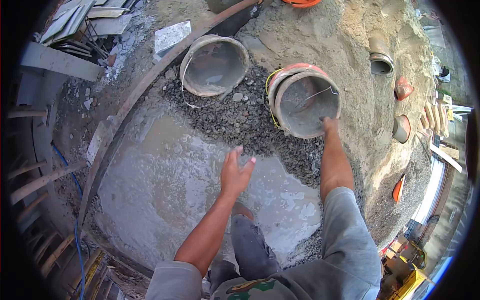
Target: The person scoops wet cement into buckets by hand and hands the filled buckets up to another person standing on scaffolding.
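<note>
My left hand (237,172) hovers over the wet grey slurry (180,185), fingers apart and holding nothing. My right hand (329,125) is at the near right rim of a cement-coated bucket (306,134), its fingers closed on the rim. That bucket rests in or against another with a reddish rim (305,66) and a yellow cord on its left side. A thin wire handle crosses its mouth. Further left, a second grey bucket (215,91) stands on dark gravel (230,117), with a greyish content inside and its wire handle hanging down in front.
A curved rim (131,100) bounds the slurry on the left. Sand (350,55) rises at the right, with a bucket (381,64) and orange-red pieces (403,88) in it. A white block (172,38) lies beyond the rim. Wooden poles (45,182) and a blue hose (78,240) are at left.
</note>
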The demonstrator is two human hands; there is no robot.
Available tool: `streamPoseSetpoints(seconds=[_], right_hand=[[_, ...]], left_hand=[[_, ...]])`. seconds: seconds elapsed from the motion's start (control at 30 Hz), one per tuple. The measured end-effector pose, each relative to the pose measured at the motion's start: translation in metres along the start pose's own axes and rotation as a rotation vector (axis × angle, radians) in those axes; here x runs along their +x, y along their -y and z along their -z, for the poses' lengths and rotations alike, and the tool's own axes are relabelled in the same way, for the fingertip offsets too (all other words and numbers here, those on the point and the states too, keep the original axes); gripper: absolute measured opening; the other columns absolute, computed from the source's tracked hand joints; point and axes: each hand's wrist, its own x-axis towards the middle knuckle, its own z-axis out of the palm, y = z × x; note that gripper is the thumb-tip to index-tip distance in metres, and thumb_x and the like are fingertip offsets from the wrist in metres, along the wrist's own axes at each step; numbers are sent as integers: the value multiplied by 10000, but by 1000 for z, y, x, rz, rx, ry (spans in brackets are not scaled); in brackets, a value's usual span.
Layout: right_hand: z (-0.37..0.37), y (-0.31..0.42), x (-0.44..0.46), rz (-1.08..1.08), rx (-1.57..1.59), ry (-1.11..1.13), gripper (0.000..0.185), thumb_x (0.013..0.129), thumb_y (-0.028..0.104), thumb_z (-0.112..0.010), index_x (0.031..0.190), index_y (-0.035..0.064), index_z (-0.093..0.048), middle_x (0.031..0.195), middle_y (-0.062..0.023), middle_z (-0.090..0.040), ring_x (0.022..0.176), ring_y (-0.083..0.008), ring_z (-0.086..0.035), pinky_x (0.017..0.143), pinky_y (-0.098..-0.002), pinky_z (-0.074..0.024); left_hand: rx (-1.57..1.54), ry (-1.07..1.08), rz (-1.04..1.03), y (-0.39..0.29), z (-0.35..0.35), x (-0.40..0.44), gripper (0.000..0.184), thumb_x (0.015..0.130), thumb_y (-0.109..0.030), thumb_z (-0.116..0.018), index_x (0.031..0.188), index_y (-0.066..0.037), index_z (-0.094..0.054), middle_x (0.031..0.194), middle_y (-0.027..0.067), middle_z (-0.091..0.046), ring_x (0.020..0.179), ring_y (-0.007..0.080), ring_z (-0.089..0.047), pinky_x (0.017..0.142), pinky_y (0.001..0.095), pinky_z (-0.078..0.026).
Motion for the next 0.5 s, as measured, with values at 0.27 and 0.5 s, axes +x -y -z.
streamPoseSetpoints(seconds=[0.27,0.5], right_hand=[[3,8,-122,-120,524,173,296,725,88,-598,977,-34,-502,779,-126,-602,505,-183,-581,392,-270,-476],[90,45,-210,97,95,175,193,701,58,-560,848,-65,-571,741,-97,-600,633,-192,-587,549,-301,-474]], left_hand=[[-38,458,-166,-75,-72,92,652,719,-283,-676,1255,-34,-401,926,141,-606,883,288,-587,868,396,-398],[41,-258,99,2,31,-22,671,728,-255,-694,1286,-63,-375,1070,158,-533,1023,315,-523,887,390,-398]])
